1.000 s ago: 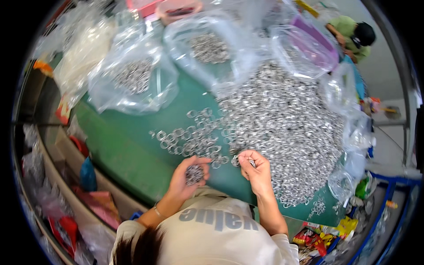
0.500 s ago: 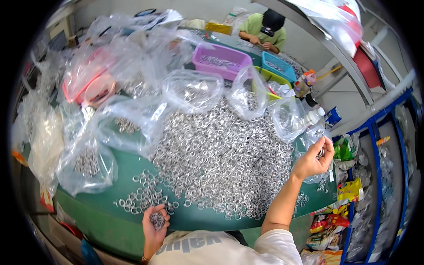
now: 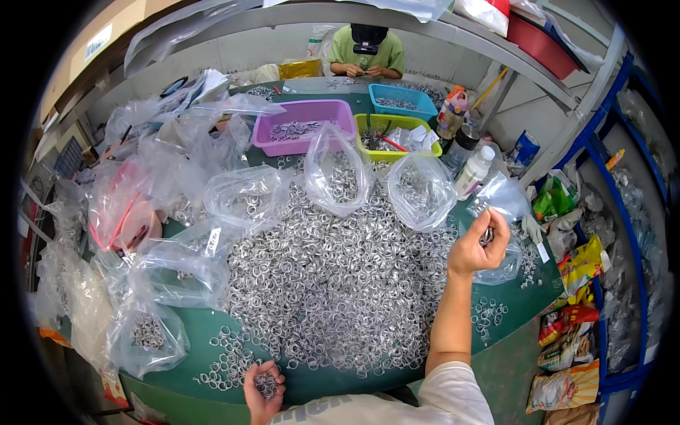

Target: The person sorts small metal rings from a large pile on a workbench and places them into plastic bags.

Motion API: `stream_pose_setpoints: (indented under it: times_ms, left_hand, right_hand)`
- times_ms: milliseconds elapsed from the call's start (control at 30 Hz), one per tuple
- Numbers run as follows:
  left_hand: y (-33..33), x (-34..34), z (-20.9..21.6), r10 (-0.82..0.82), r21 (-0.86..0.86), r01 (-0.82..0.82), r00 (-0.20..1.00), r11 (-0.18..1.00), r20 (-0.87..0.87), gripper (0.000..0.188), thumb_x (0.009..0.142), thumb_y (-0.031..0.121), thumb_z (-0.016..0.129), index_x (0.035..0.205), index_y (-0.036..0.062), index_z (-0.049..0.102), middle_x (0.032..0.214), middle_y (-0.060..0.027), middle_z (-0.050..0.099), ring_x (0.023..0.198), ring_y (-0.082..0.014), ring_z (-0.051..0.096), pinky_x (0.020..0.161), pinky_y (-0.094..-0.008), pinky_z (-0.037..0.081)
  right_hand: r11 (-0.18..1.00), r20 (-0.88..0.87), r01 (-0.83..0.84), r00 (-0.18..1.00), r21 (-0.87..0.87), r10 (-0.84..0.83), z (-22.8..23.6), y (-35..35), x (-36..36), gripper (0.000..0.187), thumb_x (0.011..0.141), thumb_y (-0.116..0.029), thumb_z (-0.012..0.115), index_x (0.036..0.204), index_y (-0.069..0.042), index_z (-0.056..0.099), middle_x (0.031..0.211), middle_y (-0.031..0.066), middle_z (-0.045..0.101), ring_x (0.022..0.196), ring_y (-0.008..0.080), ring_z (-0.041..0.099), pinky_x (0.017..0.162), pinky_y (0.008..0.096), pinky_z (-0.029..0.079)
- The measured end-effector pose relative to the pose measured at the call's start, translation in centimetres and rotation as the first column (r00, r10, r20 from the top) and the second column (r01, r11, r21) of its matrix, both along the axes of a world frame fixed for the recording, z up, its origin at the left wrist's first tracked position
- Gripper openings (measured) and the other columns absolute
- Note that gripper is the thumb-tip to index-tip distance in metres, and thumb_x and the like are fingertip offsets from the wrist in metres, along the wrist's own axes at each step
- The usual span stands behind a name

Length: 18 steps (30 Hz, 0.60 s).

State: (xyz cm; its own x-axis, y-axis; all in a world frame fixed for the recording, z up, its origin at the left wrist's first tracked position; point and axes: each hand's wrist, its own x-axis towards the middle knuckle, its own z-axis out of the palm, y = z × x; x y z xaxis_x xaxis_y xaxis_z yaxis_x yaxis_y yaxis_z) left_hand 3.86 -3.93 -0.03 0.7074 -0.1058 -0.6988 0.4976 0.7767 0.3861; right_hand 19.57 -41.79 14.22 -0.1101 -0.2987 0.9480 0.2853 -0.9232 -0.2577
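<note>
A broad pile of silver metal rings (image 3: pixel 333 283) spreads over the green table. My left hand (image 3: pixel 259 407) is cupped, palm up, around a clump of small rings (image 3: pixel 265 385) at the near edge. Beside it lies a looser scatter of rings (image 3: pixel 228 363). On the right, my right hand (image 3: pixel 476 249) is raised with curled fingers around a few metal rings (image 3: pixel 487 236). Partly behind and below that hand lies a clear plastic bag (image 3: pixel 504 270). Along the pile's far side, clear bags holding rings stand open, including a middle bag (image 3: pixel 338 173) and a right-hand bag (image 3: pixel 423 195).
A purple basin (image 3: pixel 304 145), a lime green basin (image 3: pixel 368 146) and a blue basin (image 3: pixel 404 103) sit at the back. A white bottle (image 3: pixel 475 172) stands at the right. A co-worker in green (image 3: pixel 366 57) sits across. Clear bags (image 3: pixel 142 276) crowd the left side.
The view has shifted, bringing the far end of the table and the overhead shelf further into sight. Both hands still hold rings; the right remains raised beside the bag.
</note>
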Motion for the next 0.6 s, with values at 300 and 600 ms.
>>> stream_pose_setpoints:
  times_ms: [300, 600]
  left_hand:
    - [-1.7, 0.6, 0.9, 0.029, -0.01, -0.029, 1.0, 1.0, -0.005, 0.036, 0.085, 0.035, 0.048, 0.09, 0.0018, 0.06, 0.071, -0.0083, 0.054, 0.064, -0.0223, 0.05, 0.045, -0.0282, 0.037]
    - [-2.5, 0.4, 2.0, -0.002, 0.057, 0.001, 1.0, 0.998, 0.008, 0.034, 0.085, 0.031, 0.051, 0.093, -0.0003, 0.06, 0.073, -0.0063, 0.055, 0.065, -0.0194, 0.053, 0.05, -0.0274, 0.038]
  right_hand:
    - [0.994, 0.028, 0.012, 1.0, -0.105, -0.009, -0.3, -1.8, 0.4, 0.01, 0.08, 0.002, 0.061, 0.089, 0.005, 0.058, 0.069, 0.0107, 0.06, 0.054, 0.0185, 0.053, 0.048, 0.0264, 0.042]
    - [0.915, -0.707, -0.271, 0.581, 0.299, 0.402, -1.1, 2.6, -0.2, 0.01, 0.082, -0.005, 0.059, 0.089, 0.001, 0.064, 0.082, 0.0059, 0.066, 0.068, 0.0127, 0.059, 0.063, 0.026, 0.046]
